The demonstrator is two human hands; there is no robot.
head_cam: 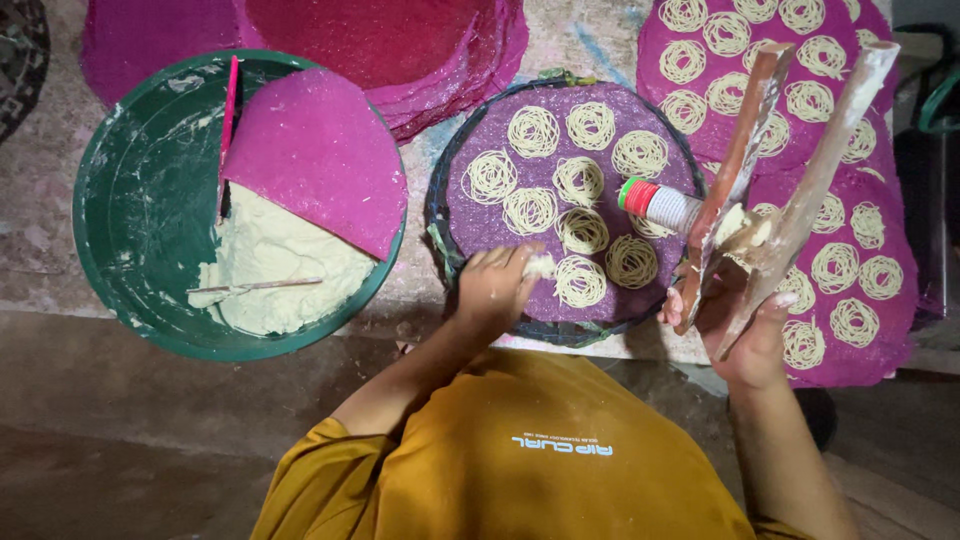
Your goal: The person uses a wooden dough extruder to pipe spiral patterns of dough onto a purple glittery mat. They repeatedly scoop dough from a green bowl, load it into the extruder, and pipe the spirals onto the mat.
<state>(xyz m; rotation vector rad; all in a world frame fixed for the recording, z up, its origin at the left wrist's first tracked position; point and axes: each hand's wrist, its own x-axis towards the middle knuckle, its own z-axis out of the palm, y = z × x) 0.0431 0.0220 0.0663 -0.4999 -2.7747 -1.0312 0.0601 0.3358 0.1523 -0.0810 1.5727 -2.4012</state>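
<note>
My left hand (497, 282) pinches a small lump of pale dough (541, 266) at the near edge of a round purple mat (470, 215) that carries several coiled noodle nests (579, 182). My right hand (745, 335) grips the lower ends of a wooden two-handled press (790, 170), held upright and smeared with dough. A white cylinder with a red and green end (655, 203) sticks out from the press over the mat.
A green basin (130, 200) at left holds pale dough (270, 270), a thin stick and a magenta cloth (320, 150). Stacked magenta mats (400, 45) lie behind. More nest-covered magenta mats (850, 270) lie at right. I wear a mustard shirt (520, 450).
</note>
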